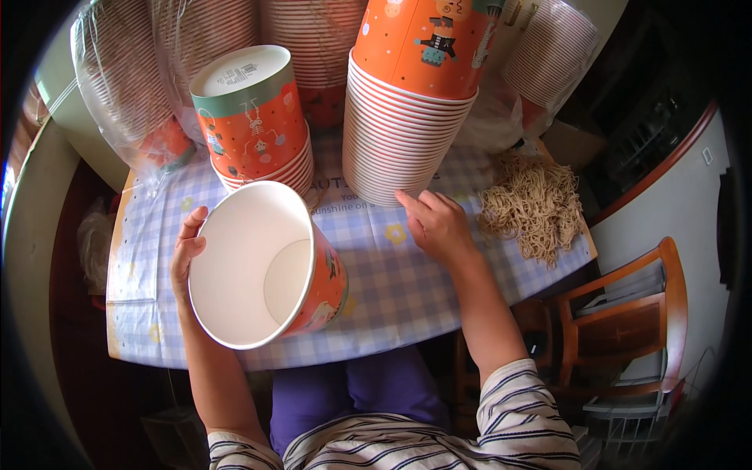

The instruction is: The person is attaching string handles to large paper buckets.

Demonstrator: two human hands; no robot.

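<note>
Gripping the rim of an orange paper bucket, the left hand tilts its open mouth toward the camera above the table; the right hand rests open, fingers touching the tall bucket stack; a pile of rubber bands lies just right of those fingers.

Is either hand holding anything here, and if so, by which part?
The left hand holds an orange paper bucket tipped on its side, grip on the rim at the open mouth. The right hand holds nothing; its fingertips touch the tall bucket stack.
</note>
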